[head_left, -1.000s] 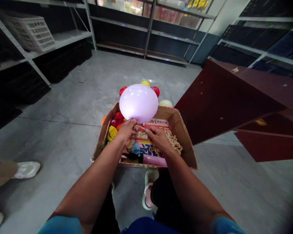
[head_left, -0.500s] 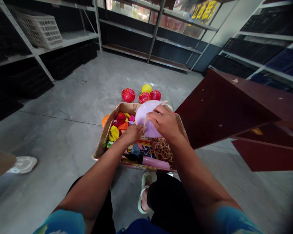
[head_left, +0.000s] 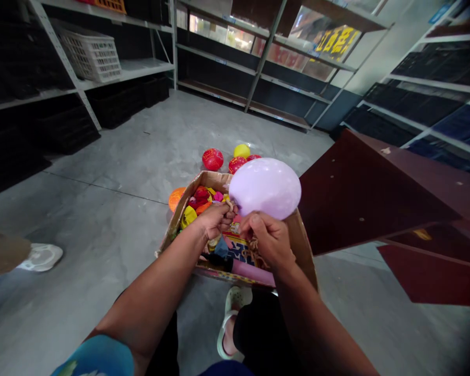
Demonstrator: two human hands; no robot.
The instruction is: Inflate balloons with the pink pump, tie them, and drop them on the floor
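Observation:
A blown-up lilac balloon hangs over an open cardboard box on the floor. My left hand is closed in a pinch at the balloon's neck on its left side. My right hand is closed just under the balloon, fingers curled at the neck. Inside the box lie several flat coloured balloons, a heap of tan rubber bands, a printed packet and a pink pump.
Red balloons and a yellow balloon lie on the concrete floor beyond the box, an orange one at its left. A dark red cabinet lies at right. Metal shelves line the walls. Another person's shoe is at left.
My right hand dropped from the top of the balloon to its neck. The balloon swung up and to the right. The view tilted up slightly.

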